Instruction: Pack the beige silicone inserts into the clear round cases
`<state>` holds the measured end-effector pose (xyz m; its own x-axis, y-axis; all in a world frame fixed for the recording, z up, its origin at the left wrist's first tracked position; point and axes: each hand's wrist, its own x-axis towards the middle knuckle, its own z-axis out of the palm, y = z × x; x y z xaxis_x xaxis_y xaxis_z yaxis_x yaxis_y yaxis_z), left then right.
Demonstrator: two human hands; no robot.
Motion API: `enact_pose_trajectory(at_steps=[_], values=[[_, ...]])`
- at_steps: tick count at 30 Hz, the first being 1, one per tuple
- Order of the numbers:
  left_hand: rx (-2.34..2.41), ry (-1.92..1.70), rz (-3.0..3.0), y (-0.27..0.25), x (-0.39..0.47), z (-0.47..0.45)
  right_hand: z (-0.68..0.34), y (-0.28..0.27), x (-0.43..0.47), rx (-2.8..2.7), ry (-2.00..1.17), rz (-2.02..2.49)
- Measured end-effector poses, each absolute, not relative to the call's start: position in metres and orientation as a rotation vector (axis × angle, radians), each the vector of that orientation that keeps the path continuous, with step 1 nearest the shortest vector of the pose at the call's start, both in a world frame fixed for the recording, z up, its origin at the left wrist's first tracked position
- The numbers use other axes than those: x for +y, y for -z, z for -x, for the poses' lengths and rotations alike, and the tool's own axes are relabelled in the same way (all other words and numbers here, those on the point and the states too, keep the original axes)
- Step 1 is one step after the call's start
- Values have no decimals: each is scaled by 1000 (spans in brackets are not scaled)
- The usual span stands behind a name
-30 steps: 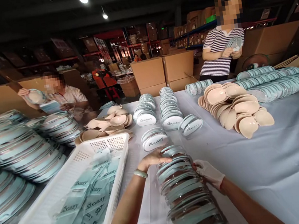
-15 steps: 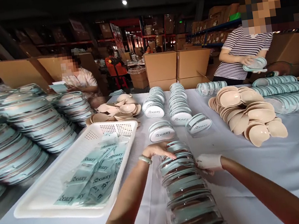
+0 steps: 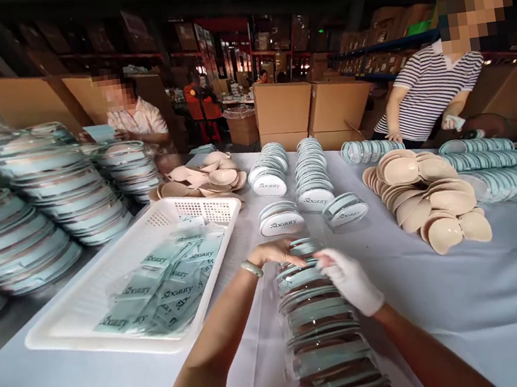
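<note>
Standing in a long row on the surface (image 3: 445, 305), the clear oval packs (image 3: 323, 321) could tip like dominoes if a hand bumps them; the bare left hand (image 3: 273, 254) lies over the row's far end, and the gloved right hand (image 3: 352, 281) is close beside it; I cannot tell if either one grips a pack; a hard push could knock the leaning "beauty" packs (image 3: 345, 212) just beyond.
</note>
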<state>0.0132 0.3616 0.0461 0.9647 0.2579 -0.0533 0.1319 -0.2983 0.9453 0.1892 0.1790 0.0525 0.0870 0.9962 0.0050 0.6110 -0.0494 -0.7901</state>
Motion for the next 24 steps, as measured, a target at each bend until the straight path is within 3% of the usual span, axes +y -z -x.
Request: enact_pose_trajectory(at_steps=[4, 7, 13, 17, 21, 24], values=[[294, -118, -1855, -41, 364, -10, -227, -15, 117, -1074, -1181, 1550], [285, -105, -1853, -39, 365, -13, -232, 3, 93, -836, -1238, 1536], [284, -72, -1853, -40, 360, -16, -242, -16, 129, -925, -1535, 1493], [308, -87, -1847, -39, 358, -15, -247, -31, 144, -1311, -1390, 1685], [323, -125, -1835, -36, 358, -13, -243, -28, 122, -1248, -1580, 1522], [318, -116, -1839, -36, 358, -12, -236, -17, 103, -1154, -1437, 1516]])
